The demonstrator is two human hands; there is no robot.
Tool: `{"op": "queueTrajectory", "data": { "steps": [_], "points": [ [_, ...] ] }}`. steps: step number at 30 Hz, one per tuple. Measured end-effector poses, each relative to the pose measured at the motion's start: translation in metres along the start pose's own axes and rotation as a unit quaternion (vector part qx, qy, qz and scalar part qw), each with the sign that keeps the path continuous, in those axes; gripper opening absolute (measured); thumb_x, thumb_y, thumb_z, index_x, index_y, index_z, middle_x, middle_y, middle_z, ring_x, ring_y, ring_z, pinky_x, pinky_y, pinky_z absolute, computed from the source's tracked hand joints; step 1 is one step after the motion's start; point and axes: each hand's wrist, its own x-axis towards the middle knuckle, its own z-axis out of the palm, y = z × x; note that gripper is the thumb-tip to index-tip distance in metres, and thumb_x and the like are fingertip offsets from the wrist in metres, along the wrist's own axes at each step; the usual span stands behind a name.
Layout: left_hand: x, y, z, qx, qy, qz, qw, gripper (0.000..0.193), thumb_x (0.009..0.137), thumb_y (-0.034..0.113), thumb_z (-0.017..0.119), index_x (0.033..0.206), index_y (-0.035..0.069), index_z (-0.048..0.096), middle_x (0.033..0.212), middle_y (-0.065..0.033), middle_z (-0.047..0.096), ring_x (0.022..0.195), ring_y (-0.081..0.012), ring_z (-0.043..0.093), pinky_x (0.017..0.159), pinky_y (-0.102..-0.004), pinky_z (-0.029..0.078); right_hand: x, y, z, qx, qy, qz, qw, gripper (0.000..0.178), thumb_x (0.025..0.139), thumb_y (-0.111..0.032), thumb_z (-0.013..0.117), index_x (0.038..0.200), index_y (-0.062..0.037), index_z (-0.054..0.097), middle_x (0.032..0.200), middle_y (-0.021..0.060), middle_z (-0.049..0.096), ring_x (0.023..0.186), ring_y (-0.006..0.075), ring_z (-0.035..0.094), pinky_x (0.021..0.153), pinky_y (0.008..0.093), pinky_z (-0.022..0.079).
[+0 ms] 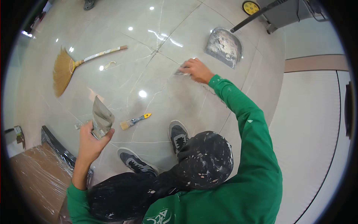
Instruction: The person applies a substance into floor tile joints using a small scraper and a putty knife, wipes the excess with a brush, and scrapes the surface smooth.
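Note:
My left hand (pixel 90 143) is closed around a grey foil-like pouch (pixel 101 116), held upright above the floor at the left. Reaching far forward, my right hand (pixel 197 70) is closed on a small flat grey scraper (pixel 180 71), its blade at the glossy tile floor (pixel 167 100); the grip is mostly hidden under my fingers. On the tiles between my left hand and my feet lies a paintbrush (pixel 135 121) with pale bristles and a yellow-tipped handle. Beyond my right hand rests a dustpan (pixel 224 45) covered in whitish dust.
A straw broom (pixel 65 71) lies at the far left. Plastic-wrapped brown board (pixel 41 179) stands at the lower left. A grey wheeled bin (pixel 289 15) is at the far right, above a white ribbed panel (pixel 309 130). My shoes (pixel 136 162) are on the tiles.

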Motion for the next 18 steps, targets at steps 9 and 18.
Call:
{"op": "queueTrajectory", "data": {
  "steps": [9,18],
  "points": [
    [0.002,-0.033,0.010,0.034,0.022,-0.014,0.999,0.027,0.077,0.017,0.076,0.090,0.001,0.059,0.074,-0.0001,0.053,0.069,-0.0109,0.047,0.065,-0.0282,0.042,0.017,0.050,0.064,-0.084,-0.035,-0.041,0.995,0.043,0.074,0.000,0.061,0.115,-0.0124,0.065,0.114,0.0020,0.059,0.113,0.0212,0.052,0.094,0.0374,0.039],
    [0.000,-0.066,0.016,0.039,-0.008,-0.188,0.981,0.030,0.080,0.019,0.075,0.099,0.001,0.059,0.071,0.0015,0.046,0.050,-0.0071,0.041,0.045,-0.0240,0.034,-0.168,0.048,0.044,-0.006,-0.115,0.027,0.993,0.053,0.071,0.005,0.062,0.121,-0.0131,0.062,0.117,0.0028,0.058,0.118,0.0223,0.050,0.096,0.0397,0.037]
  ]
}}
